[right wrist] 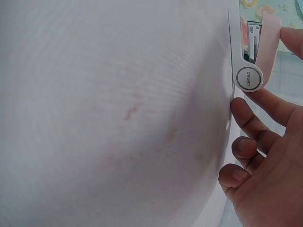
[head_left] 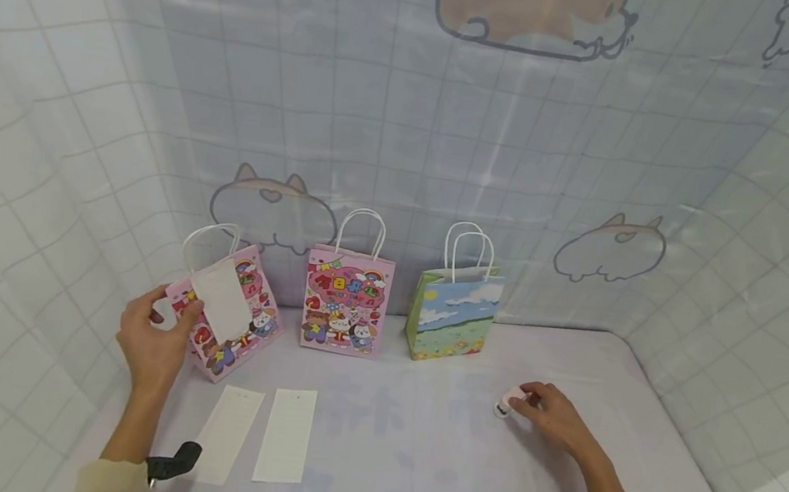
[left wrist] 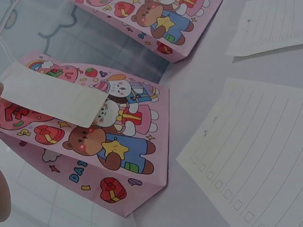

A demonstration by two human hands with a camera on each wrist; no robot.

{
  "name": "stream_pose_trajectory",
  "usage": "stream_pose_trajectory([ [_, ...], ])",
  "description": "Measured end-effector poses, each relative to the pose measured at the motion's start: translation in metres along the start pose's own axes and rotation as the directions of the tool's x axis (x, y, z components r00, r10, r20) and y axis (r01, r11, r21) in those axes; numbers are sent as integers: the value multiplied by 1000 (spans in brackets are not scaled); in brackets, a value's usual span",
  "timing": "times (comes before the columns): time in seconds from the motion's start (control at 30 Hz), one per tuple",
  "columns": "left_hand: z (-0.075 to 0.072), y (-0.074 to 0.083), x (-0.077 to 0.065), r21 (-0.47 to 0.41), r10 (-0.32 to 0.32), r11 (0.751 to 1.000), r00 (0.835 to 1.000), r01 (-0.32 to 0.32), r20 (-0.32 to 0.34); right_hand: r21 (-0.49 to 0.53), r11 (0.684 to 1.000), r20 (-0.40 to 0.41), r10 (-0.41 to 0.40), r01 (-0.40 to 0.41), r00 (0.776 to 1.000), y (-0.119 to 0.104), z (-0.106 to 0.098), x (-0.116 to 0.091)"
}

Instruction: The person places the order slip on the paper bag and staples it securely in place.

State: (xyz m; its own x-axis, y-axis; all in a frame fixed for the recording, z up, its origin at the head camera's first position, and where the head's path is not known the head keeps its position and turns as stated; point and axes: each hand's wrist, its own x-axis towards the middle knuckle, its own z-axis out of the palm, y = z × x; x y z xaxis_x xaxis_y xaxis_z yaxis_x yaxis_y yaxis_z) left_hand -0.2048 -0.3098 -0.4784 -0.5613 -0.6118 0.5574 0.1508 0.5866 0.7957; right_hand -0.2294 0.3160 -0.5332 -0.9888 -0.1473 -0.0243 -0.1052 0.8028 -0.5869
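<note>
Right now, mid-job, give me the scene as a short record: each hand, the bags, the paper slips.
Left hand: holds tilted pink bag, white slip against its front
Right hand: pinches pink-and-white stapler, apart from the bags
Standing bags: upright pink bag, middle; landscape bag, to its right
Loose paper: left lined slip and right lined slip, side by side on the table, not overlapping
</note>
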Motion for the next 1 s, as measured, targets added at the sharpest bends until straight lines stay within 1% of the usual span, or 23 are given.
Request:
stream_pose_trajectory([
  [0.13, -2, 5, -2, -54, 33, 998, 999, -34, -25, -19, 999, -19, -35, 35, 999, -1, -1, 2],
  [0.27, -3, 13, -4, -106, 63, 992, 996, -69, -60, -29, 998, -60, -48, 47, 997, -5, -5, 4],
  [0.4, -4, 21, -9, -136, 95, 985, 991, -107, -93, -23, 999, -93, -34, 32, 995, -11, -11, 8],
  [0.5, -4, 31, -14, -157, 129, 977, 985, -146, -117, -27, 998, -120, -60, 57, 991, -15, -17, 11],
  [0.57, -4, 41, -18, -178, 153, 968, 980, -175, -130, -29, 995, -147, -99, 96, 984, -17, -21, 14],
  [0.67, -8, 62, -26, -213, 192, 952, 972, -218, -136, -28, 990, -184, -144, 141, 972, -22, -28, 19],
  [0.73, -9, 75, -32, -231, 199, 946, 970, -228, -141, -17, 987, -198, -163, 163, 967, -25, -33, 22],
  [0.8, -10, 85, -37, -248, 210, 938, 967, -241, -145, -6, 985, -208, -169, 172, 963, -29, -38, 26],
  [0.9, -8, 92, -45, -272, 249, 921, 958, -280, -143, 13, 984, -218, -173, 180, 961, -35, -43, 32],
  [1.0, -5, 95, -51, -288, 320, 895, 940, -341, -119, 24, 983, -225, -170, 180, 959, -42, -47, 38],
])
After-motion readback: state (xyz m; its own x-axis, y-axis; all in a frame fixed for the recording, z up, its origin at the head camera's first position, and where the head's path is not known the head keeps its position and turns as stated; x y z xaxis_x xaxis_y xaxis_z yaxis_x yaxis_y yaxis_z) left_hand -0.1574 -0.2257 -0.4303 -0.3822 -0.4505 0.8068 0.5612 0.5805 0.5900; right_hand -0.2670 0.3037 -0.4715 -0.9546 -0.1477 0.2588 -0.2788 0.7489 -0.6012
